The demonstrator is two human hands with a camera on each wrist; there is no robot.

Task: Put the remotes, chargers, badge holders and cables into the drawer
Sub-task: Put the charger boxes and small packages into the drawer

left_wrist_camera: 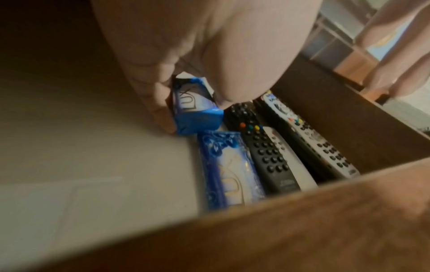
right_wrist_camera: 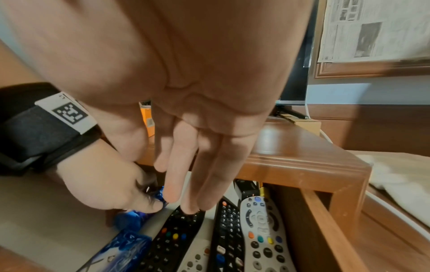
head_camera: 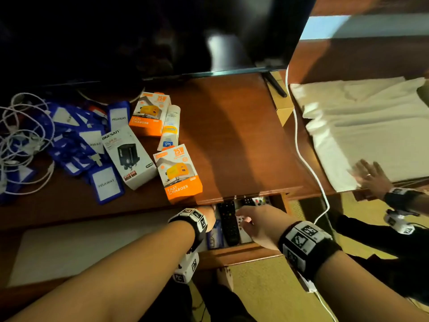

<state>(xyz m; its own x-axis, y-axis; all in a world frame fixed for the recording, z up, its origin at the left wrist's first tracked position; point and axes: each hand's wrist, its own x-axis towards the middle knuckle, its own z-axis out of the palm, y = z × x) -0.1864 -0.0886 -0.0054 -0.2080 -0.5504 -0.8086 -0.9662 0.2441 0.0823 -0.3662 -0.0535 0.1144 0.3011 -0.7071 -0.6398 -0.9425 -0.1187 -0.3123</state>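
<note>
The drawer (head_camera: 236, 253) stands open under the desk edge. Several remotes lie in its right end: a black remote (right_wrist_camera: 177, 237), a grey remote (right_wrist_camera: 263, 231) and others between them. My left hand (left_wrist_camera: 197, 115) is inside the drawer and grips a blue soap packet (left_wrist_camera: 195, 108), with a second blue packet (left_wrist_camera: 229, 173) lying flat in front of it. My right hand (right_wrist_camera: 186, 200) hangs open over the remotes, fingertips at the black remote's top end. On the desk lie two orange charger boxes (head_camera: 178, 173), a white charger box (head_camera: 128, 156), blue badge holders (head_camera: 106, 182) and white cables (head_camera: 21, 140).
A white and yellow tube (head_camera: 169, 129) lies between the orange boxes. A dark TV (head_camera: 162, 31) stands at the back of the desk. A mirror (head_camera: 371, 126) at the right reflects a hand. A white cord (head_camera: 301, 156) hangs past the desk's right end. The drawer's left floor (head_camera: 81, 247) is white.
</note>
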